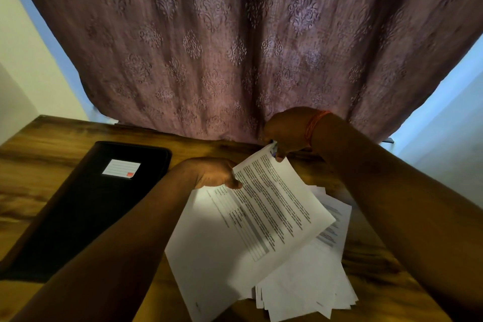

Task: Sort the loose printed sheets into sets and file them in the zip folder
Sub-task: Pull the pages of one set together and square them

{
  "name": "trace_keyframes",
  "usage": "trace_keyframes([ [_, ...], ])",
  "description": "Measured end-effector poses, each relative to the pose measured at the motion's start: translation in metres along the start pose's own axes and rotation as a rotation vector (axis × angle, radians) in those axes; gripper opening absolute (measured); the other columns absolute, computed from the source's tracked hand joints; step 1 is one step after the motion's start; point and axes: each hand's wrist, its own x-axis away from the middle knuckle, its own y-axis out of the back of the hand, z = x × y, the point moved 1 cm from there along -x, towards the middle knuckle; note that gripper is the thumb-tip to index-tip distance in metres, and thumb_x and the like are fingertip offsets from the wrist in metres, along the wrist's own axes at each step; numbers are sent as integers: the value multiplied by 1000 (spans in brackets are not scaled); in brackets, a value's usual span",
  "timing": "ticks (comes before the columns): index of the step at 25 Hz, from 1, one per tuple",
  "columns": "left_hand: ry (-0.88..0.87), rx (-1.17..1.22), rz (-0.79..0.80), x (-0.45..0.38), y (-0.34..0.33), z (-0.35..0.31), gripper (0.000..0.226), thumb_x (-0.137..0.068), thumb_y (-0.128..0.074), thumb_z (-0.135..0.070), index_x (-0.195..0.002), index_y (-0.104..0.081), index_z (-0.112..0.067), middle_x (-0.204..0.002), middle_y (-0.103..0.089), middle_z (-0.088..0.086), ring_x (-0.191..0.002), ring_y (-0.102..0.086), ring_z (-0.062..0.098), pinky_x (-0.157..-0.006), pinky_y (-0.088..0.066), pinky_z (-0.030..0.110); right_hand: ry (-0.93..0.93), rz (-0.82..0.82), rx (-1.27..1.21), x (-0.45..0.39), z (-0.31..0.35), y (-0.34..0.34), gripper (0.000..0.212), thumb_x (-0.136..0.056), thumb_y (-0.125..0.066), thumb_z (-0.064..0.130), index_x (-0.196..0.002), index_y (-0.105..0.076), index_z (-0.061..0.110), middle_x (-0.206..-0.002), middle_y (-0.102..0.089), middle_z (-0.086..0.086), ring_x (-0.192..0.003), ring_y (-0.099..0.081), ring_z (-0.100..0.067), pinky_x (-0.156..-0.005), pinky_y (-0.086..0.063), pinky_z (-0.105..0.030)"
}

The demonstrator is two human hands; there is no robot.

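Observation:
A loose pile of printed sheets (pixel 300 293) lies on the wooden table (pixel 47 138) in front of me. My right hand (pixel 285 131) pinches the far corner of one densely printed sheet (pixel 282 206) and lifts it off the pile. My left hand (pixel 214 172) grips the far edge of the sheet beneath, a page with a table on it (pixel 217 238). The black zip folder (pixel 86 206) lies closed to the left, a white label (pixel 121 168) on its cover.
A mauve patterned curtain (pixel 235 47) hangs right behind the table's far edge. Pale walls show at both sides. An orange thread band (pixel 315 125) circles my right wrist.

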Motion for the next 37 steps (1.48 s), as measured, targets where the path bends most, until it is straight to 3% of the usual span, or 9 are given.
trace_keyframes([
  [19,42,-121,-34,-1,-2,-9,41,-94,-62,-11,-135,-57,-14,-137,-58,3,-128,-52,20,-103,-39,26,34,13,-9,4,6,0,37,-88,-66,38,-121,-64,23,-109,-66,1,-90,-58,-15,-75,-45,-29],
  [22,50,-135,-26,-2,-1,-8,39,-95,-62,-11,-134,-59,-16,-136,-59,2,-128,-52,20,-107,-39,30,17,8,28,5,4,-3,37,-88,-66,39,-120,-64,22,-109,-66,0,-96,-60,-18,-77,-46,-30],
  [28,44,-155,-10,-3,-3,-6,40,-95,-61,-10,-134,-58,-16,-137,-59,2,-128,-52,20,-109,-39,32,18,-12,28,6,3,-7,37,-87,-67,40,-119,-65,22,-107,-67,1,-87,-57,-15,-74,-46,-28],
  [37,41,-164,-9,-6,-4,-3,41,-95,-61,-11,-135,-57,-17,-138,-58,1,-129,-51,20,-111,-39,34,29,-40,8,2,1,-15,35,-88,-66,40,-119,-65,24,-109,-66,1,-96,-61,-18,-76,-46,-30],
])
